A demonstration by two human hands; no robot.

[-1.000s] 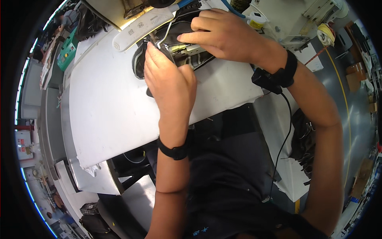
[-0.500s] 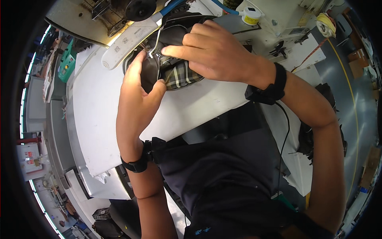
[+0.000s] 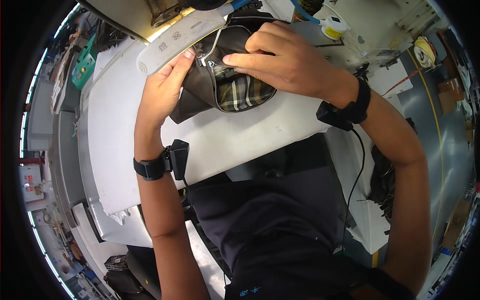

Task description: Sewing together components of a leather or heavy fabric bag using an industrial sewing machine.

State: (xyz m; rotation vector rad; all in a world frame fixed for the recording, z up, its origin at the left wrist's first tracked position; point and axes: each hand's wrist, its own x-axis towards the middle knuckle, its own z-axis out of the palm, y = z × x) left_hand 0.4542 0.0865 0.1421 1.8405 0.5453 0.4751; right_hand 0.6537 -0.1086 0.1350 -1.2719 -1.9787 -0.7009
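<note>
Dark bag [image 3: 194,100] lies on the white bench [image 3: 117,135]. Left hand [image 3: 161,92] fingers pinch its edge; right hand [image 3: 296,66] index touches near the zip [image 3: 215,89], grip unclear to us. We'd judge it light, floppy; hold the firmer zip edge.

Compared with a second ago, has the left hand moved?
Yes. The left hand has shifted left, judged against the white bar, and now sits nearer its rounded end.
</note>
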